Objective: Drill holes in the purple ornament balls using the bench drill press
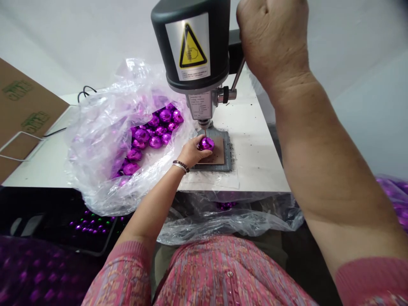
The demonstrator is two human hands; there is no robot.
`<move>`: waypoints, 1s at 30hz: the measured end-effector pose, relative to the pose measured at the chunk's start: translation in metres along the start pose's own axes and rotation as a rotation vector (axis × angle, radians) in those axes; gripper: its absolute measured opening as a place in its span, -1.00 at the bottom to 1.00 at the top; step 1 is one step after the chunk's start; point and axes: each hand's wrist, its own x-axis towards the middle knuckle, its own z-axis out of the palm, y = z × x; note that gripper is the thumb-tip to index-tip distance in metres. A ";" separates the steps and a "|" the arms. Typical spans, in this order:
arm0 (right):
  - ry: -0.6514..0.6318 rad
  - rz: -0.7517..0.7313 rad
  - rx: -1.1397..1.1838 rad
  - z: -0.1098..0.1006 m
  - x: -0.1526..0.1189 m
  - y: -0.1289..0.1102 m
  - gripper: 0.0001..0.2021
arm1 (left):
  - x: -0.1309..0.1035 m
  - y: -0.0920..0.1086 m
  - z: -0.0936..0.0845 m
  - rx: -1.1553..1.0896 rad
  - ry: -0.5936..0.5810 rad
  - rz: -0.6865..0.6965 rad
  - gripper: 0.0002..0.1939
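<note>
My left hand (191,152) grips a shiny purple faceted ball (206,144) between thumb and fingers. The ball rests on a brown board (218,155) that lies on the grey base plate (227,146) of a small drill press (199,46). Directly over the ball is the chuck (204,124) with a thin bit, whose tip is hard to make out against the ball. High on the right, my right hand (272,36) is closed in a fist around the end of the press's feed lever (238,75); the grip itself is hidden by the hand.
A clear plastic bag (92,140) with several purple balls (155,142) lies open left of the press. A cardboard box (27,114) stands at the far left. Dark shavings dot the white table (255,170). Another plastic bag (229,221) hangs below the front edge.
</note>
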 end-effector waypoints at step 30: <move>0.341 -0.650 0.031 0.037 -0.106 0.104 -0.79 | 0.000 -0.009 0.010 -0.073 -0.009 0.037 -0.30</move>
